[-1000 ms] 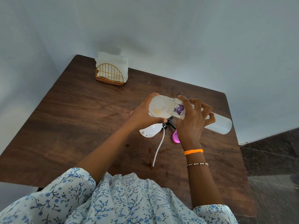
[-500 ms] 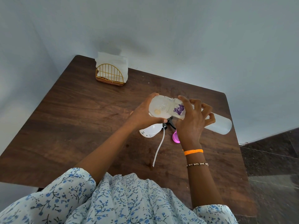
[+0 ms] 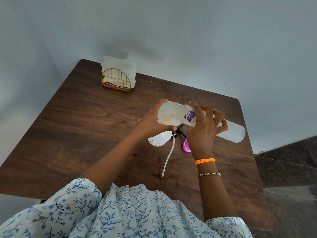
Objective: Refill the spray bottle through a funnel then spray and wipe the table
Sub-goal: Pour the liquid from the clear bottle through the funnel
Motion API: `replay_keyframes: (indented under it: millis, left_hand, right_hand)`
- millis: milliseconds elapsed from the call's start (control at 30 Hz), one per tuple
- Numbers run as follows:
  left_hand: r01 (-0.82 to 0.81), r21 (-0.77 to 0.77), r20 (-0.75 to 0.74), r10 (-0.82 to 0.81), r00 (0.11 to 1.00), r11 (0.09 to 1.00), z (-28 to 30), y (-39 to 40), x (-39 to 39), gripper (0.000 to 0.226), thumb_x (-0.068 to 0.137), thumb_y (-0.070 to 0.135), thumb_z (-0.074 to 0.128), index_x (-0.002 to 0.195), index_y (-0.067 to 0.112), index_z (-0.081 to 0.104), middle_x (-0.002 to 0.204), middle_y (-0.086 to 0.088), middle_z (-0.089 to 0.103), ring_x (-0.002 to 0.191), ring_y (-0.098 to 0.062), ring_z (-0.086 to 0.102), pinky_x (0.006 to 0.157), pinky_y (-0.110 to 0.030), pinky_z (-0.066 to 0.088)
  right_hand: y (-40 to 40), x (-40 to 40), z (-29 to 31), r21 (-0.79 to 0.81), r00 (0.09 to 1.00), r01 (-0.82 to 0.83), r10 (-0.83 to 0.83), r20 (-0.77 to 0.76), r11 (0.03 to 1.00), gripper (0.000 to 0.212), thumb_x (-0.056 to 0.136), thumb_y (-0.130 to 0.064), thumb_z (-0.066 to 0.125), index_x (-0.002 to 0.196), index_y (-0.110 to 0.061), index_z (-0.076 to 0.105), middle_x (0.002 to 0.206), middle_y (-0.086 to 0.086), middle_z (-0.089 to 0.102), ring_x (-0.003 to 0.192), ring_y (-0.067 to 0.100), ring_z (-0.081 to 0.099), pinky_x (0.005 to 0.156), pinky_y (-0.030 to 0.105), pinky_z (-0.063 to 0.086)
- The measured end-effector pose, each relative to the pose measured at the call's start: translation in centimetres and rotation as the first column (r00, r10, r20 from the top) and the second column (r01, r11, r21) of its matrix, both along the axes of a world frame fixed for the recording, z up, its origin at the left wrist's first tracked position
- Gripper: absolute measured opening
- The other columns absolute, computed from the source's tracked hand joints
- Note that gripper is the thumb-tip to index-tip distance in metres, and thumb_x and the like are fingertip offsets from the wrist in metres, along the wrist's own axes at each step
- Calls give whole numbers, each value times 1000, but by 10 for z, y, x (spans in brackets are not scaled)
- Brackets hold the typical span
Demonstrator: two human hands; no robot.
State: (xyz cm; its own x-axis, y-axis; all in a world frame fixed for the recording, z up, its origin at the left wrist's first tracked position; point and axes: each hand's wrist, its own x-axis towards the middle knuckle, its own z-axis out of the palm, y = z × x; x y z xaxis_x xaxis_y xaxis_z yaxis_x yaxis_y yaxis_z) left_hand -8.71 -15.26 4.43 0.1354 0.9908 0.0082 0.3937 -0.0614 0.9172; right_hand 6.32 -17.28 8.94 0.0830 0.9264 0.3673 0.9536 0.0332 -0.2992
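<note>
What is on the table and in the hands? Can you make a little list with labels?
left hand: left hand holds the base of the clear plastic bottle with a purple label
right hand: right hand grips the same bottle's middle
bottle pose: lying sideways above the dark brown wooden table
under the hands: white spray head with a long thin tube, round pink cap
far corner: gold wire holder of white napkins
funnel: white part under the hands, cannot tell

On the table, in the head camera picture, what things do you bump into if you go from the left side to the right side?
Napkin holder → white funnel → dip tube of the spray head → pink cap → frosted spray bottle lying near the right edge.
</note>
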Motion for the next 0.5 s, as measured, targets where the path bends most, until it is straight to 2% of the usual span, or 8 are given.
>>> replay_keyframes:
  millis: [233,500]
  left_hand:
    - [-8,-4,16,8,1000,1000,0,-1,-1,81,62,34,82,114,46,21,106,27,32,93,20,37,67,-5,28]
    - [-16,-16,17,16,1000,1000,-1,0,0,81,62,34,81,114,48,21,106,29,32,94,20,38,67,-4,28]
  right_hand:
    - [0,0,0,7,1000,3,-3,-2,1000,70,66,5,70,122,-33,54,126,2,52,124,29,32,97,48,21]
    - [0,0,0,-4,1000,1,-1,3,1000,70,67,4,70,123,-34,53,127,2,51,125,29,31,98,49,21]
